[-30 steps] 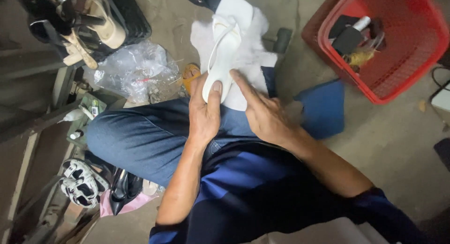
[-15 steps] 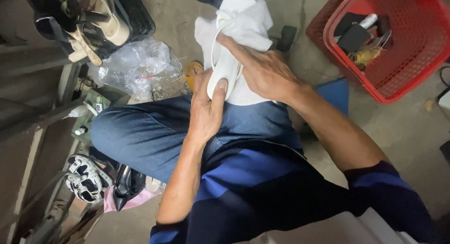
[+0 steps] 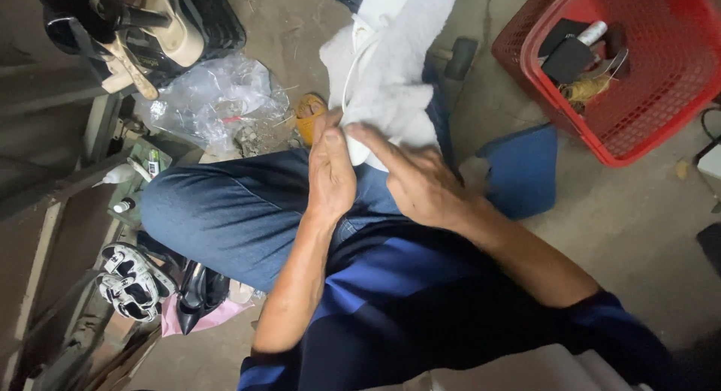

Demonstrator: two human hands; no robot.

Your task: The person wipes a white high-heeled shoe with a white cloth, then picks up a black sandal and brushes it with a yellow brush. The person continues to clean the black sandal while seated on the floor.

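A white strappy sandal point(image 3: 356, 144) lies on my knee, mostly hidden under a white cloth point(image 3: 396, 68) draped over it. My left hand point(image 3: 330, 173) grips the sandal's heel end, thumb on top. My right hand point(image 3: 417, 182) presses the lower edge of the cloth down against the sandal with its fingers stretched out. My legs are in blue jeans point(image 3: 225, 214).
A red plastic basket point(image 3: 661, 98) with bottles and small tools stands at the right. A blue cloth point(image 3: 523, 169) lies on the concrete floor. At the left are a crumpled clear bag point(image 3: 214, 94), a crate of shoes point(image 3: 143, 27) and more shoes point(image 3: 131, 286).
My right hand has come back from the sandal's upper part toward my knee, and the white cloth now lies over the sandal, covering most of it. My left hand stays on the heel.
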